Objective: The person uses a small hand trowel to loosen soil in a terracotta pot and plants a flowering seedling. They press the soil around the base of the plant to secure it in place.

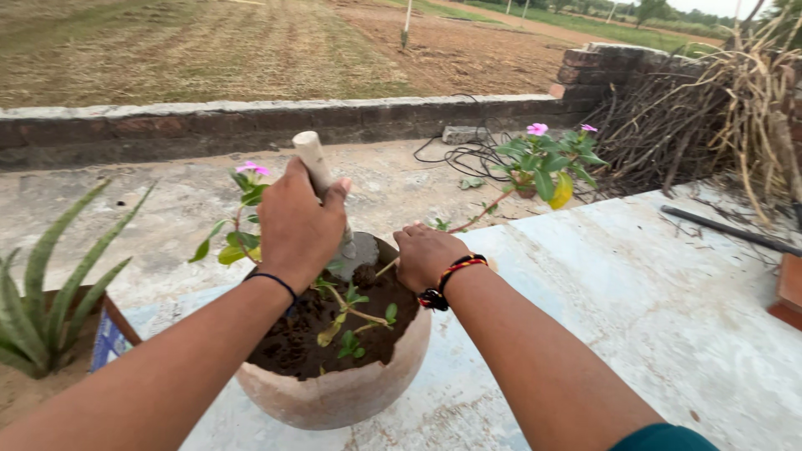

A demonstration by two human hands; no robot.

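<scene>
A round clay pot filled with dark soil stands on a pale concrete slab in front of me. A thin plant with pink flowers and green leaves grows out of it. My left hand is closed around the pale wooden handle of a digging tool, whose metal end goes down into the soil at the pot's far side. My right hand rests on the far rim of the pot, fingers curled down into the soil beside a plant stem. It wears a red, black and yellow wristband.
An aloe plant in a pot stands at the left. A low brick wall runs across behind. Black cable lies on the ground. A heap of dry sticks fills the right. A dark rod lies on the slab.
</scene>
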